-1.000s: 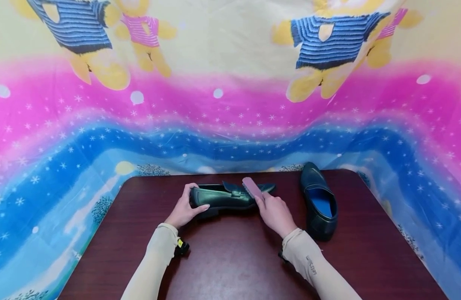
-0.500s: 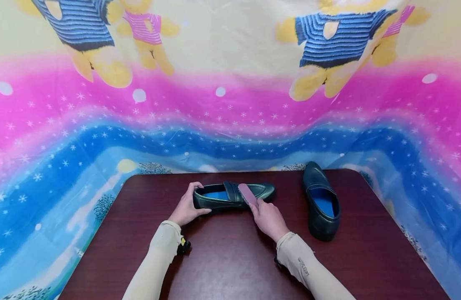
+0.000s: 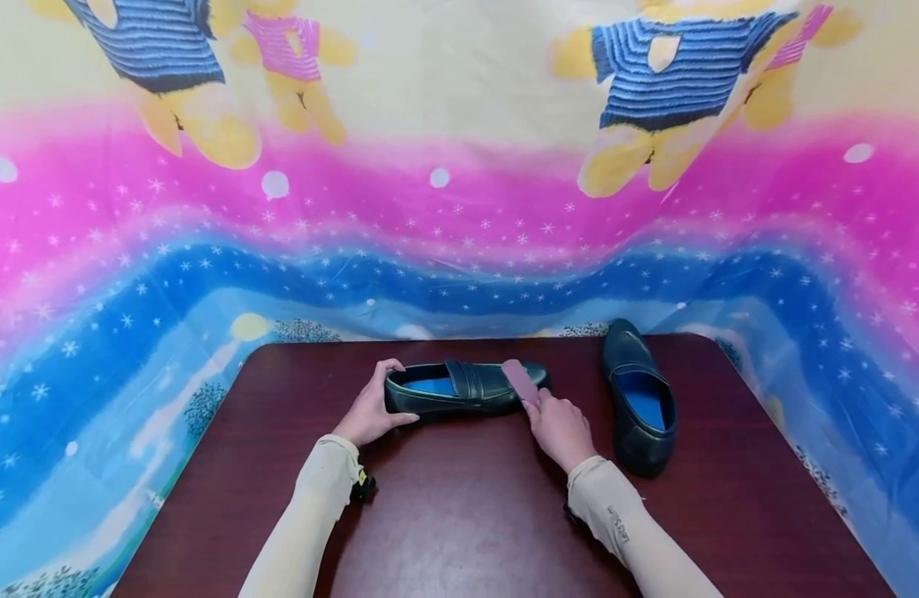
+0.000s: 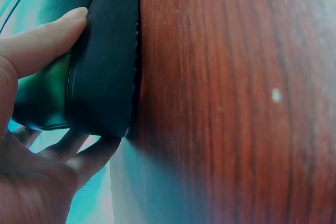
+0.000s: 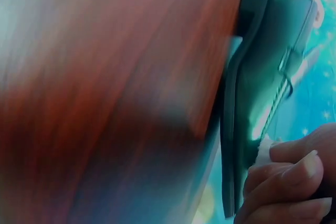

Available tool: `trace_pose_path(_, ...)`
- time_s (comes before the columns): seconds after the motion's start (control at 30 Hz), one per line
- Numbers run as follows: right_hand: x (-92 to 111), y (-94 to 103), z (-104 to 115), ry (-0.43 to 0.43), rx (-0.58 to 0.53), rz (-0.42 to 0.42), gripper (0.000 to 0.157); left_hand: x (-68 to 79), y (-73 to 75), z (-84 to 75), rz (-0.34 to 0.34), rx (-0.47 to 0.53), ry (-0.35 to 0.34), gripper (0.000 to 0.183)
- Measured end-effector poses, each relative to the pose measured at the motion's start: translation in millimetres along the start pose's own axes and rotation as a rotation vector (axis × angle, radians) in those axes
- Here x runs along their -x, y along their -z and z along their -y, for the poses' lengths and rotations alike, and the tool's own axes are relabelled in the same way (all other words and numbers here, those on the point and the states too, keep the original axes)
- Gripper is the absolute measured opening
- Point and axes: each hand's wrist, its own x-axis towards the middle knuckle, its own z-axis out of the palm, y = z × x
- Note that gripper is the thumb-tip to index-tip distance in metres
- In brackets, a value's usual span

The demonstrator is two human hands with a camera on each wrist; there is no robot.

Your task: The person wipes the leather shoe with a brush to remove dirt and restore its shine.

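Observation:
A dark green-black loafer (image 3: 429, 407) with a blue insole lies sideways near the table's back, toe to the right. My left hand (image 3: 369, 409) grips its heel end. In the left wrist view the thumb (image 4: 52, 39) presses the side just above the heel block, and the fingers wrap behind. My right hand (image 3: 559, 428) holds a small pink-backed brush (image 3: 520, 384) over the loafer's toe. White bristles (image 5: 264, 149) show at the upper in the right wrist view, partly hidden by the curled fingers.
A second matching loafer (image 3: 638, 407) stands to the right, toe toward the back edge. Both rest on a dark red-brown wooden table (image 3: 444, 515). Behind hangs a cartoon-printed curtain (image 3: 437, 216) close along the table's back and sides.
The loafer has rolled from showing its side and heel to showing its opening and insole. The brush slid left to the strap, then right to the toe. My left hand keeps its grip.

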Motion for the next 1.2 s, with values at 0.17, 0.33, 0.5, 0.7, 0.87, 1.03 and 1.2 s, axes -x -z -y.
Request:
trace_pose_path(0.17,-5,9.9,-14,-0.056,0.040,-0.055,0.032,-0.5,0.1,-2.7,0.009,-0.003,-0.002,0.083)
trace_pose_path(0.33,-6,16.7,-15,-0.094,0.059,-0.084,0.034,0.5,-1.4,-1.3,0.015,-0.004,0.003,0.083)
trace_pose_path(0.5,-2,15.0,0,-0.017,-0.030,-0.004,0.031,-0.5,-0.9,-0.6,0.018,-0.010,0.002,0.083)
trace_pose_path(0.7,4,4.8,24,0.081,-0.107,0.134,0.026,-3.2,0.1,-1.5,0.020,-0.017,0.001,0.083)
trace_pose_path(0.87,2,0.8,28,0.073,-0.090,0.113,0.024,-3.3,-0.9,0.2,0.019,-0.024,-0.007,0.084)
trace_pose_path(1.03,-1,0.0,16,0.039,-0.065,0.093,0.028,-2.2,0.6,0.3,0.023,-0.015,-0.005,0.084)
trace_pose_path(1.2,-4,6.2,-4,0.004,-0.014,0.033,0.031,-0.4,1.3,0.2,0.023,-0.016,-0.004,0.084)
